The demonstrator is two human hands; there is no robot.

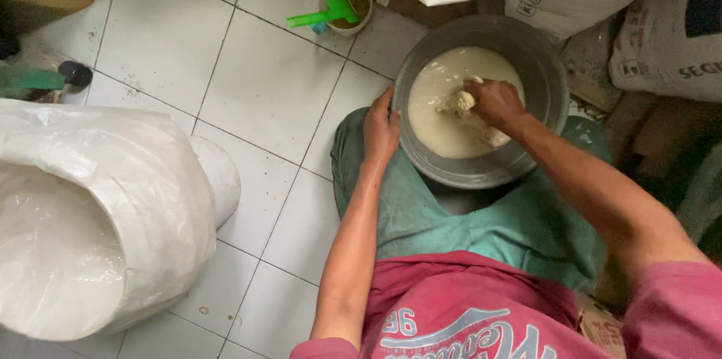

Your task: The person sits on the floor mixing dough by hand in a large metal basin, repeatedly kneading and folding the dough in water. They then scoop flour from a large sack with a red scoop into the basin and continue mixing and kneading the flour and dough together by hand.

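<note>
Clearly the mixing is only partway: the right hand (495, 103) has its fingers (475, 90) curled around a wet lump of dough (464, 102) that sits in pale, runny batter (444, 130) not yet worked in. The left hand (380, 130) grips the rim of the grey metal basin (545, 81), fingers pressed together, on the tiled floor (263, 88) between the person's knees.

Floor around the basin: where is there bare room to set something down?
Bare tiles lie between the white sack, the small tub and the basin. Right of the basin, printed sacks crowd in.
</note>
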